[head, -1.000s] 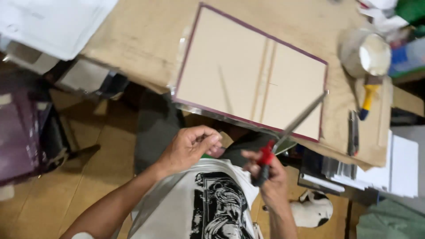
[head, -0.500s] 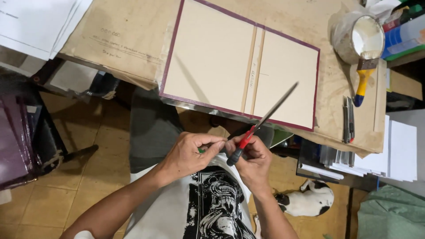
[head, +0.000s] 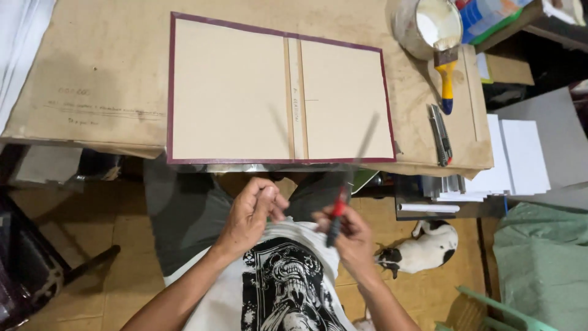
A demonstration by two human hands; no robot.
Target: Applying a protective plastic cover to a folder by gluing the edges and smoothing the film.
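The tabletop [head: 92, 73] is covered in matt brown kraft paper, creased and slightly stained. On it lies an open book cover [head: 278, 92] of plain matt greyboard, edged in dark maroon cloth with a faint sheen. The tool [head: 346, 190] in the right hand [head: 352, 236] has a thin dull metal blade and a red-and-black plastic grip. By the far right corner, the brush [head: 446, 73] has a glossy yellow handle, and the utility knife [head: 441, 133] looks like grey metal.

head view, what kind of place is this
Probably a small bookbinding or craft workshop: an opened book cover of board lies on the paper-covered table, beside a glue pot with a brush and a utility knife.
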